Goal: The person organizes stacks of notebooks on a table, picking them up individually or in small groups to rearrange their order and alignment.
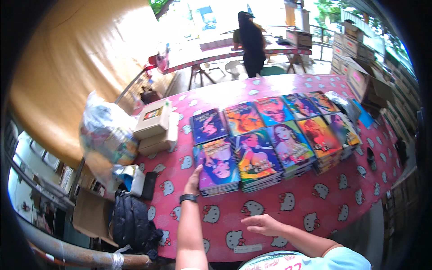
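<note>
Stacks of spiral-bound notebooks (258,155) with bright illustrated covers stand in two rows on a pink table (288,243) with a cat-face print. My left hand (193,181), a black band on its wrist, lies along the left side of the front-left stack (218,164). Its fingers look stretched out against the edges rather than wrapped round them; the stack partly hides them. Nearer to me, my right hand (264,224) hovers over the cloth in front of the stacks, fingers extended and holding nothing.
Left of the stacks are cardboard boxes (153,119), a full clear plastic bag (105,130) and a black backpack (130,220). An open carton (366,85) stands at the far right beside stacked cartons (353,47). Another person (251,42) is by a table further back.
</note>
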The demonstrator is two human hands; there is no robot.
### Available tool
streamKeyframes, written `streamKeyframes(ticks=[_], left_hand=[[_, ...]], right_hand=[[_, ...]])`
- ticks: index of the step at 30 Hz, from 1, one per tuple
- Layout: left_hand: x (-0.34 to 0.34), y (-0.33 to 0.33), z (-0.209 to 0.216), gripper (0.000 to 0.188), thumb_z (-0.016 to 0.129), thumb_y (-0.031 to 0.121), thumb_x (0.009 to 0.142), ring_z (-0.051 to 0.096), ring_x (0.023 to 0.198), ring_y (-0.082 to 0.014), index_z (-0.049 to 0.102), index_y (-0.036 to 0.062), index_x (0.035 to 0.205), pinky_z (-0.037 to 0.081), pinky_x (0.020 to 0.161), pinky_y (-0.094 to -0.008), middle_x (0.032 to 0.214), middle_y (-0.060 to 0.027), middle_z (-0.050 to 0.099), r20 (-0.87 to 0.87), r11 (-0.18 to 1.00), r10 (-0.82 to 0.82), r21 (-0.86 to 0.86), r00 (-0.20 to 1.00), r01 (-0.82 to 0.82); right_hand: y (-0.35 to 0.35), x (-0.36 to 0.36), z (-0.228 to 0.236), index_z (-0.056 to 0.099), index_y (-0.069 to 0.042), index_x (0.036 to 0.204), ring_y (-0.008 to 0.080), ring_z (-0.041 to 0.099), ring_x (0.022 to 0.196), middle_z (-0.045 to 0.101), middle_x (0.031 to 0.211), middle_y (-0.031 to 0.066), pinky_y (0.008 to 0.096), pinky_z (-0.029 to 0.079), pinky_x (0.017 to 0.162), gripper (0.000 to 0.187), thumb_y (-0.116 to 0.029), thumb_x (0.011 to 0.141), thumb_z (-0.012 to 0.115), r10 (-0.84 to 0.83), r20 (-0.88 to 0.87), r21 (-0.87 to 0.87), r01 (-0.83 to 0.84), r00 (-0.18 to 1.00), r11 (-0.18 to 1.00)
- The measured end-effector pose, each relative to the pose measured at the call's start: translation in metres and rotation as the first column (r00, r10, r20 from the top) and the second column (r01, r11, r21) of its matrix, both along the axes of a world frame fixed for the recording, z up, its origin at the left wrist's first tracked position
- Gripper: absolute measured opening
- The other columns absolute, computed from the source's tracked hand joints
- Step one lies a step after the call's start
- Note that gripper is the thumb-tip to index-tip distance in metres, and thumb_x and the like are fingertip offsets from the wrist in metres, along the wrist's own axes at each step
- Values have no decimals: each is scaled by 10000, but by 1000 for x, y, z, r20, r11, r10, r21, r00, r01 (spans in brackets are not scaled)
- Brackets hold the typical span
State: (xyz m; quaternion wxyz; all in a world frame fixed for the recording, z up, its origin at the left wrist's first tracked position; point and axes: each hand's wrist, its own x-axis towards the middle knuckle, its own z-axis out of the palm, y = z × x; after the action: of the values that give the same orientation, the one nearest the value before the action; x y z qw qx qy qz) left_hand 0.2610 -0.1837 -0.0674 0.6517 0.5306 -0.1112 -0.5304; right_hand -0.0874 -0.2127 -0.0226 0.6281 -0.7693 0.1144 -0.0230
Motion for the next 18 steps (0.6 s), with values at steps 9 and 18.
streamKeyframes(ticks=[9,18], left_hand=[[-160,9,78,215,542,158,823,548,853,-153,564,13,980,421,810,-281,924,-66,582,380,762,534,-604,755,-234],[-435,-136,17,675,465,504,865,440,1211,-278,356,34,1337,340,1008,-401,1315,-163,448,-103,721,-639,-426,762,546]], right_hand=[[-214,-187,65,612,-10,1053,306,587,961,625,1012,191,365,462,866,392,-91,671,641,-639,349,-639,673,685,372],[-359,-309,5,548,-159,1159,260,456,1143,528,1186,81,596,229,988,409,-148,756,610,-568,362,-906,421,739,-30]])
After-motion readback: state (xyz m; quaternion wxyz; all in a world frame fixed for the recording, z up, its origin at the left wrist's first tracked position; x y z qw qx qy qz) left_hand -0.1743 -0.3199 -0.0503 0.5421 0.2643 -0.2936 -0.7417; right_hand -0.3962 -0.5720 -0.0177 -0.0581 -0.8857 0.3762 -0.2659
